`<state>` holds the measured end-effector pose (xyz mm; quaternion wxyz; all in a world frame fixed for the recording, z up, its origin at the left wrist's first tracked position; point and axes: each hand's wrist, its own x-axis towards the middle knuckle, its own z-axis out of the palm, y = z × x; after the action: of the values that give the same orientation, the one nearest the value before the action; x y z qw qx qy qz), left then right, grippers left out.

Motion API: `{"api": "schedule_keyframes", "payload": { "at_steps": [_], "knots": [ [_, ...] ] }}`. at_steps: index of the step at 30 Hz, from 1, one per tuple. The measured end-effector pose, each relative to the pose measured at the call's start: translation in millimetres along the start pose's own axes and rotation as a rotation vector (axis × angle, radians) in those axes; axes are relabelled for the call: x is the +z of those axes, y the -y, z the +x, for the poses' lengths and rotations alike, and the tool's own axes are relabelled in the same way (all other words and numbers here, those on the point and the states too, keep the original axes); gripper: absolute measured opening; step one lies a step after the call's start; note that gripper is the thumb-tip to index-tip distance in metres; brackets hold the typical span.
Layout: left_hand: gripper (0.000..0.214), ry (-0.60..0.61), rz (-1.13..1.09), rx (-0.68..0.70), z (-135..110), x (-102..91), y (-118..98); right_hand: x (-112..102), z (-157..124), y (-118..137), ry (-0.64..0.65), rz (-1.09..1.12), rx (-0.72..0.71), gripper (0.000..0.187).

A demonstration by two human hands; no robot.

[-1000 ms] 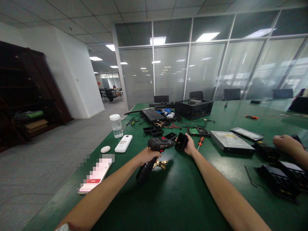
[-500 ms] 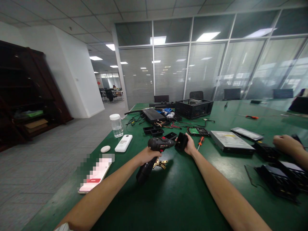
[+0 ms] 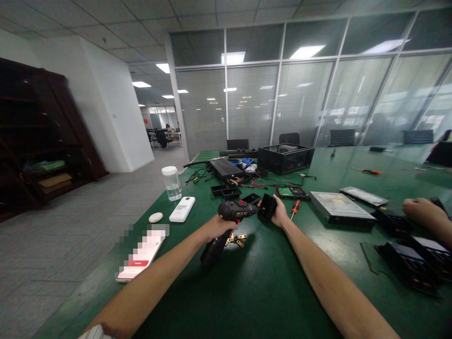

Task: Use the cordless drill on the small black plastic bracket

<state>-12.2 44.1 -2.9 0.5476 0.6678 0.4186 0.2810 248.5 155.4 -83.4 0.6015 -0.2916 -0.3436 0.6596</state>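
Observation:
My left hand [image 3: 216, 229] is wrapped round the grip of a black cordless drill [image 3: 236, 211], which points to the right. Its tip reaches the near side of a small black box-like part [image 3: 267, 208]; whether the two touch I cannot tell. That part is held up by my right hand [image 3: 279, 213], its fingers closed round the far and right side. Below the drill lie several small brass-coloured metal pieces [image 3: 240, 240]. Just right of my right hand rests a screwdriver [image 3: 295, 208] with an orange and black handle.
Black trays [image 3: 229, 193], cables and a black metal case [image 3: 286, 157] stand farther back. To the right lie a silver drive [image 3: 341, 207] and black parts [image 3: 406, 263], near another person's hand [image 3: 420, 209]. A phone [image 3: 143, 256], white power bank [image 3: 182, 209] and water bottle [image 3: 172, 184] line the left.
The view has shifted very slightly. Both hands keep the drill and the black part in the same place against each other.

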Motion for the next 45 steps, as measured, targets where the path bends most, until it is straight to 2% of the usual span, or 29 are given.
{"api": "schedule_keyframes", "payload": {
  "at_steps": [6, 17, 29, 45],
  "knots": [
    [0.013, 0.017, -0.035, 0.024, 1.0, 0.9, -0.4, 1.7, -2.6, 0.4, -0.001, 0.073, 0.011, 0.036],
    [0.012, 0.013, -0.001, 0.018, 0.4, 0.8, -0.1, -0.2, 0.2, -1.3, -0.021, 0.073, 0.018, 0.038],
    [0.01, 0.023, -0.031, 0.012, 1.0, 0.8, -2.0, -0.2, -1.8, 4.0, 0.038, 0.117, 0.053, 0.034],
    [0.011, 0.013, -0.018, 0.03, -1.1, 1.7, -4.4, 0.5, 0.3, 2.8, 0.006, 0.053, 0.057, 0.032]
  ]
}}
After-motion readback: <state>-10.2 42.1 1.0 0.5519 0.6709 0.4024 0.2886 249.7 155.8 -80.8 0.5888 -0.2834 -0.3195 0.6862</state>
